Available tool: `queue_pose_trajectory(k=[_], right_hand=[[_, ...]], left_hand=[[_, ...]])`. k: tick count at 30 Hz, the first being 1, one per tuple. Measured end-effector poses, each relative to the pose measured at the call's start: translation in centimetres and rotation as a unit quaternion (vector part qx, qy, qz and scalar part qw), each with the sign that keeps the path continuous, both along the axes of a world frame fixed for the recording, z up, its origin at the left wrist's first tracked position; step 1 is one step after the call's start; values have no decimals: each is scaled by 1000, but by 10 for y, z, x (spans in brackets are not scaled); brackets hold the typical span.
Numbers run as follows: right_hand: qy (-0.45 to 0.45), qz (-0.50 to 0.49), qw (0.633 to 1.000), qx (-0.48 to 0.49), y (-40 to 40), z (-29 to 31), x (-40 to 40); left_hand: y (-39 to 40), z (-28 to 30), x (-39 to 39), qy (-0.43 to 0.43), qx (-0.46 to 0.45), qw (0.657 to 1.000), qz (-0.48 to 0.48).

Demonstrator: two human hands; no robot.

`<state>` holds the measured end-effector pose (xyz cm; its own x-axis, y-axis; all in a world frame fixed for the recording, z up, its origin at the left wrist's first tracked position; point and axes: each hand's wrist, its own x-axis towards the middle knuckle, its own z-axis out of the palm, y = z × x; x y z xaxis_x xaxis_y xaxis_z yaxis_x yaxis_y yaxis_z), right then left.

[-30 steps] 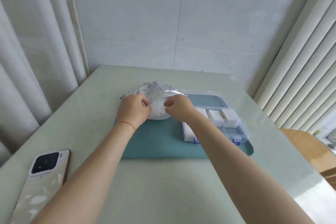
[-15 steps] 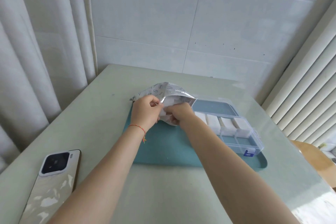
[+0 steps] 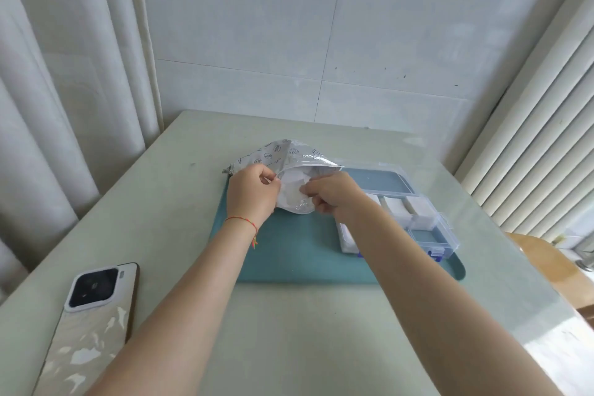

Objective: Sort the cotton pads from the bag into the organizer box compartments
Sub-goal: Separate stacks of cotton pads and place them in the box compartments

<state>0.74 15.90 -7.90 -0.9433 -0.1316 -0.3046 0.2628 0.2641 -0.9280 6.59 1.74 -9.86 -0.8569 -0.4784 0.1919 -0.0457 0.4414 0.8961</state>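
Note:
A crinkled silver and clear bag [image 3: 283, 154] lies at the back of a teal mat [image 3: 289, 251], its mouth toward me. My left hand [image 3: 252, 194] pinches the left edge of the bag's opening. At the mouth, my right hand [image 3: 331, 194] has its fingers curled on white cotton pads [image 3: 294, 190] seen through the clear plastic. To the right stands the clear organizer box [image 3: 445, 230] with its lid open; several compartments hold white pads [image 3: 418, 207], and the near right one shows only the mat's teal.
A phone [image 3: 93, 321] in a pearly case lies face down at the near left of the pale green table [image 3: 289, 347]. Curtains hang left, blinds right, a tiled wall behind. A wooden chair [image 3: 553, 270] stands beyond the right edge.
My hands went from holding the bag's mouth apart to closer together, the right hand now at the pads in the opening. The view has shifted a little.

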Motion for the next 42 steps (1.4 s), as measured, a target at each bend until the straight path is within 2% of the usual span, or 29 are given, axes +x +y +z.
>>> queue_pose_trajectory(k=[3, 5, 8, 11, 13, 15, 18, 21, 25, 29, 33, 37, 42], right_hand=[[11, 24, 1000, -6, 24, 13, 8], [23, 43, 999, -3, 40, 22, 13], [47, 100, 994, 25, 61, 36, 21], [70, 130, 986, 72, 77, 44, 26], [78, 135, 985, 79, 87, 43, 27], [91, 135, 985, 53, 94, 41, 27], [112, 109, 988, 8, 104, 35, 25], [109, 107, 988, -12, 108, 31, 23], [144, 78, 986, 14, 112, 33, 20], [168, 87, 982, 0, 124, 39, 20], [175, 127, 975, 56, 116, 42, 27], [187, 103, 972, 95, 106, 39, 29], [196, 70, 973, 96, 101, 38, 29]], left_hand=[[8, 4, 2, -8, -24, 999, -20], [16, 10, 5, 22, -37, 999, -24], [29, 20, 10, 54, 11, 998, -44], [43, 30, 13, -3, 42, 995, -95], [56, 37, 17, -39, 106, 979, -170], [68, 40, 17, -32, 234, 945, -225], [76, 37, 13, -8, 353, 918, -180], [79, 34, 10, 0, 367, 918, -152], [74, 33, 6, -11, 383, 914, -135], [68, 32, 8, -69, 352, 919, -165], [72, 37, 13, -107, 367, 897, -221], [71, 38, 14, -104, 420, 871, -235], [73, 37, 13, -90, 432, 862, -249]])
